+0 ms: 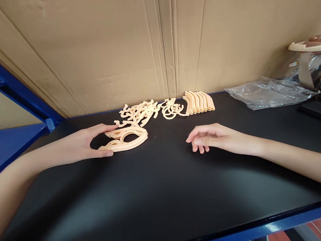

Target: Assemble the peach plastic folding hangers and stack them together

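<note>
My left hand [89,144] rests on the black table [156,196], thumb and fingers curved round the left end of a small stack of peach-coloured curved plastic pieces [128,138], touching it. My right hand [213,136] hovers just over the table to the right, fingers loosely curled and apart, with nothing in it. Behind the stack lies a loose heap of similar curly pieces [142,111]. A neat row of curved strips [200,101] stands further right near the wall.
A cardboard wall [153,41] backs the table. Crumpled clear plastic bags [265,93] lie at the back right beside a shiny object with a cream and brown top [313,60]. Blue metal framing [10,89] runs along the left and front edges.
</note>
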{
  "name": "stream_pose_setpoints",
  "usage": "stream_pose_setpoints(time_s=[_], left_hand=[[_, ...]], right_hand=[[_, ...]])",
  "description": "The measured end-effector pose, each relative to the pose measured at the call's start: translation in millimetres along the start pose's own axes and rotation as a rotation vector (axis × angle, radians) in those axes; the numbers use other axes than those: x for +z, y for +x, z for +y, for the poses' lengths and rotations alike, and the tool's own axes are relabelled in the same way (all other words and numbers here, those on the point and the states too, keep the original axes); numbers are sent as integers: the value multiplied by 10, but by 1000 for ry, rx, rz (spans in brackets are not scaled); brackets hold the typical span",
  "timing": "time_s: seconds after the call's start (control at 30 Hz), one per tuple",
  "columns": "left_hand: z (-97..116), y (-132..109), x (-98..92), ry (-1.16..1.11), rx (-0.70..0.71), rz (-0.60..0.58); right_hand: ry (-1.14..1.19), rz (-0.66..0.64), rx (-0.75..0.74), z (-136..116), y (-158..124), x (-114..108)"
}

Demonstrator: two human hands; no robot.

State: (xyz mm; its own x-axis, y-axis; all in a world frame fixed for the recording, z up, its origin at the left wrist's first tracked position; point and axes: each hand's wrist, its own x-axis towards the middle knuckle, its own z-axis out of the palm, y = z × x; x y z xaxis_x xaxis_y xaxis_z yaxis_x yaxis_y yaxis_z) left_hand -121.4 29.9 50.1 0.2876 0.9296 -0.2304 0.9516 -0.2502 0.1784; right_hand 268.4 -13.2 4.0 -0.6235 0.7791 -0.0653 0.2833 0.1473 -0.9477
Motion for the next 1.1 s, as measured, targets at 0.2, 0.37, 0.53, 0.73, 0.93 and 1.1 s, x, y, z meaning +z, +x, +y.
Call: stream_pose_setpoints(time_s=[0.2, 0.37, 0.53, 0.73, 0.93, 1.1], left_hand=[[1, -18, 3, -3, -6, 5], [37, 8, -47, -93, -8, 62], [16, 234, -99, 40, 109, 269], [83, 517, -164, 157, 220, 237], [158, 654, -184, 268, 255, 179], [198, 727, -191, 356, 200, 193]], right_hand=[[-8, 1, -3, -7, -9, 5], [-3, -4, -3, 4, -7, 2], [2, -10, -9, 2, -11, -3], [4, -10, -12, -5, -14, -11], [5, -17, -16, -2, -9, -19], [7, -19, -15, -6, -18, -18]])
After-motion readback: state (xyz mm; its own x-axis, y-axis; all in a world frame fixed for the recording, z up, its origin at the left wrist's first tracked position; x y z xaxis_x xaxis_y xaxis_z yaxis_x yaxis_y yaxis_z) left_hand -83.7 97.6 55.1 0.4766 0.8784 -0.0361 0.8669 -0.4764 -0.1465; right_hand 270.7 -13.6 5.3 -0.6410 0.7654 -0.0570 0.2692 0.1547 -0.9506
